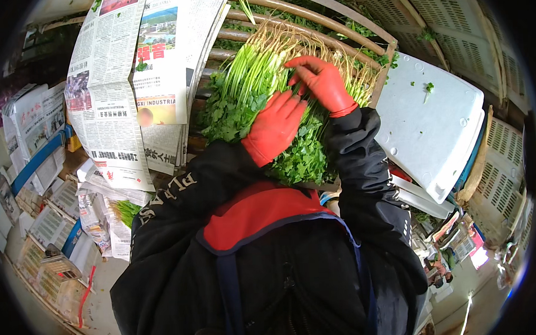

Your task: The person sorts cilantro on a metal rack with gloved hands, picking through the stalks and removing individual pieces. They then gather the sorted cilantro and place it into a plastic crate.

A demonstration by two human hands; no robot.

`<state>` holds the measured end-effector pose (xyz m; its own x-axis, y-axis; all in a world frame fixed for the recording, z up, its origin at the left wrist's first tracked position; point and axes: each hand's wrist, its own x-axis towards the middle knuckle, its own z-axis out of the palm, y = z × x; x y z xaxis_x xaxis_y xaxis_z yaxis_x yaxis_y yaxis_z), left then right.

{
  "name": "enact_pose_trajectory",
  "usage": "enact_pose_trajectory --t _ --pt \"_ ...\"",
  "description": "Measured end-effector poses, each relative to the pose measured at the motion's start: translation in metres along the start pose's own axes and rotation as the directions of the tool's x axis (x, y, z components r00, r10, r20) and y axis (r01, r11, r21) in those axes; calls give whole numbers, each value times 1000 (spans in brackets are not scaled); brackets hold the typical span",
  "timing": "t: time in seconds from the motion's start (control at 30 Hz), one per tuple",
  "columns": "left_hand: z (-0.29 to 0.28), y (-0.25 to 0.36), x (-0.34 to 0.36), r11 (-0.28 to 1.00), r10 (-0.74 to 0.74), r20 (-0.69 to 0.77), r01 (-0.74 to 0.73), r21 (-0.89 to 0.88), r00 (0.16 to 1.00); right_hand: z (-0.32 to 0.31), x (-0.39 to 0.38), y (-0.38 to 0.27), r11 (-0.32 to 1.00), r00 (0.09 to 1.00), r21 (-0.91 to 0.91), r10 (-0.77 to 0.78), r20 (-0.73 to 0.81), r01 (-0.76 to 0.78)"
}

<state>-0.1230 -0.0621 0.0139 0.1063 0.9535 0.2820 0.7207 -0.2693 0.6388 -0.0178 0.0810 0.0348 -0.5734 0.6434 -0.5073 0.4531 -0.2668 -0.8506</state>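
My left hand (275, 126), in a red rubber glove, lies on a wide bed of leafy green stems (238, 77) with pale roots at the top, its fingers stretched over the stems. My right hand (315, 86), gloved in red too, is just above and right of it, index finger reaching left, the other fingers curled down among the stems; what they hold is hidden. The greens rest on a slatted rack (298, 7), leaves toward my body and roots away from it. Stacked newspaper sheets (103, 93) lie left of the greens.
A white foam lid (426, 126) with leaf scraps is at right. More newspapers (33, 128), a bundle of greens (128, 211) and plastic crates (57, 222) are at left. Perforated crates (452, 25) line the upper right. A small, distant person (443, 273) shows at lower right.
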Motion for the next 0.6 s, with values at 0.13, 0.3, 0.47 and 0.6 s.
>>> enact_pose_trajectory --t 0.13,0.3,0.47,0.6 --pt "-37 -25 -2 984 52 -40 -44 174 998 4 0 29 988 994 -148 -60 -96 46" --pt "-41 -41 -5 989 -35 -78 46 137 996 7 -3 25 985 984 -171 2 -176 -32" --pt "-29 -27 5 998 -50 -47 51 32 998 4 -4 29 795 948 -577 -298 -106 185" --pt "-17 -19 12 997 -75 -16 75 29 997 -5 2 14 984 975 -146 75 -208 -107"
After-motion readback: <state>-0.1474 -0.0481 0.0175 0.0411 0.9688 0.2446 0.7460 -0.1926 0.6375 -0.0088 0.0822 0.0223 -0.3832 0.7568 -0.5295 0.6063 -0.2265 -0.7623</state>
